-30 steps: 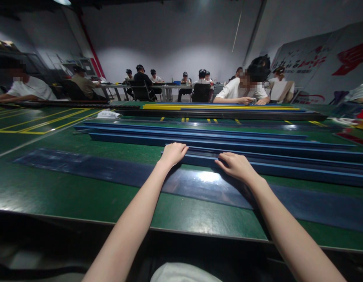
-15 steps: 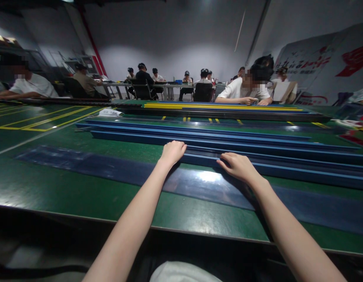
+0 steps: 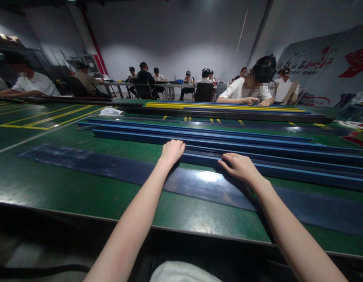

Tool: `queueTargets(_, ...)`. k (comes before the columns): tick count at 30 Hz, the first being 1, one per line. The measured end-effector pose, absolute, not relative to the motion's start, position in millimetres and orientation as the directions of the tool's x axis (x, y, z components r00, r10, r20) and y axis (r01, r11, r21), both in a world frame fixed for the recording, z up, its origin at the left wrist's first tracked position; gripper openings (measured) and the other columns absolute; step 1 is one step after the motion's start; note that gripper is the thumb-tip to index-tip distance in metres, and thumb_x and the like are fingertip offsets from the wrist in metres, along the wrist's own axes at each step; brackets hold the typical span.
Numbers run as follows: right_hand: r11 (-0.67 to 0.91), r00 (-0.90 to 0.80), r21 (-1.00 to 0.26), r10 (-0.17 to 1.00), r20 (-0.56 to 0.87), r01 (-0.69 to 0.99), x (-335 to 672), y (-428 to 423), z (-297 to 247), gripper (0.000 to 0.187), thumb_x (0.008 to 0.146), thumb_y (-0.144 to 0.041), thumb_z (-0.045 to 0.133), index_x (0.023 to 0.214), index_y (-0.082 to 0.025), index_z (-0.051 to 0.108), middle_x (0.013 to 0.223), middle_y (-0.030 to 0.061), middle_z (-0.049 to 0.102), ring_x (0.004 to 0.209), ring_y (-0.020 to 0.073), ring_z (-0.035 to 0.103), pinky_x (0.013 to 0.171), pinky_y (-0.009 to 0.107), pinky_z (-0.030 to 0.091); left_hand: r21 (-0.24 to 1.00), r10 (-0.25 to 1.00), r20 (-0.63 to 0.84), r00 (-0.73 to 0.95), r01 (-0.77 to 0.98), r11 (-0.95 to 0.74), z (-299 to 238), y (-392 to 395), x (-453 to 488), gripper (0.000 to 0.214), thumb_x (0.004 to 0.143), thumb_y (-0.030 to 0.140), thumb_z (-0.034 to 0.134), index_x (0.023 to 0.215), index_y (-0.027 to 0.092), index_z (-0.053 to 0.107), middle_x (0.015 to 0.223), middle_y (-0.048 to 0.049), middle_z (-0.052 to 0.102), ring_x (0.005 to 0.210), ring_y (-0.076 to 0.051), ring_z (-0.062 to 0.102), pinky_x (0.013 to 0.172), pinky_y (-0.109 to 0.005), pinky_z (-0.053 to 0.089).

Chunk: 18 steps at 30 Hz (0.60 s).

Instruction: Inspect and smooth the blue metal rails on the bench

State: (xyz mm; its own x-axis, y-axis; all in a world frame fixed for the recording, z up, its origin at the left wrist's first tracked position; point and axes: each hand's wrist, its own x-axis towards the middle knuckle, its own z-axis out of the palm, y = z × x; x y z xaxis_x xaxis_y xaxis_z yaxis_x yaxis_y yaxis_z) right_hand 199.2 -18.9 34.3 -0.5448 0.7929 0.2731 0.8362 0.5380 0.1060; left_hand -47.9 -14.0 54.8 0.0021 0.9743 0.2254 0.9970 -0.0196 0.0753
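A long blue channel-shaped profile point(image 3: 200, 159) lies across the green table, its left end beside my left hand point(image 3: 173, 150). That hand is closed around the end, with its fingertips hidden behind the knuckles. My right hand point(image 3: 236, 164) grips the near wall of the same profile farther right, fingers curled over the edge and thumb on the near side. Just behind it run more blue profiles point(image 3: 134, 137), parallel and close together. A flat, clear bluish strip point(image 3: 111, 168) lies nearer to me, passing below both forearms.
The green table point(image 3: 66, 196) has a front edge close to my body. Yellow strips point(image 3: 222, 107) and dark profiles point(image 3: 228, 115) lie farther back, near a co-worker point(image 3: 243, 92) seated opposite. A small white packet point(image 3: 111, 111) rests at left. Other people sit at tables behind.
The view has shifted very slightly. Both hands keep their places on the blue profile, and nothing else on the table has visibly moved.
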Motion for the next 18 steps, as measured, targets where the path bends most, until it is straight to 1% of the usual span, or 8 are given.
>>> queueTargets(7,0.56,-0.561,0.08,0.789,0.253,0.824,193,-15,33,0.037,0.09,-0.042,0.03,0.086,-0.019,0.058,0.088,0.0067,0.065,0.082,0.0182,0.06,0.059,0.024,0.032,0.087,0.977,0.208,-0.052,0.996,0.035,56,-13,-51,0.038,0.088,0.031,0.032,0.094,0.017,0.066,0.096,-0.0123,0.067,0.092,-0.026,0.063,0.077,-0.035,0.049)
queueTargets(11,0.581,-0.576,0.049,0.787,0.223,0.813,183,-12,34,0.036,0.09,-0.042,0.03,0.091,-0.019,0.058,0.092,0.0066,0.066,0.085,0.0193,0.06,0.062,0.025,0.034,0.108,0.972,0.213,-0.096,0.991,0.074,56,-12,-54,0.038,0.088,0.031,0.032,0.094,0.017,0.066,0.095,-0.012,0.067,0.091,-0.027,0.063,0.077,-0.036,0.049)
queueTargets(18,0.615,-0.619,0.073,0.771,0.151,0.785,163,-9,38,0.034,0.089,-0.04,0.032,0.097,-0.019,0.057,0.098,0.008,0.065,0.09,0.0211,0.06,0.064,0.026,0.036,0.142,0.967,0.207,-0.147,0.983,0.119,55,-11,-57,0.038,0.087,0.029,0.032,0.094,0.015,0.066,0.095,-0.0132,0.067,0.092,-0.027,0.063,0.077,-0.035,0.049)
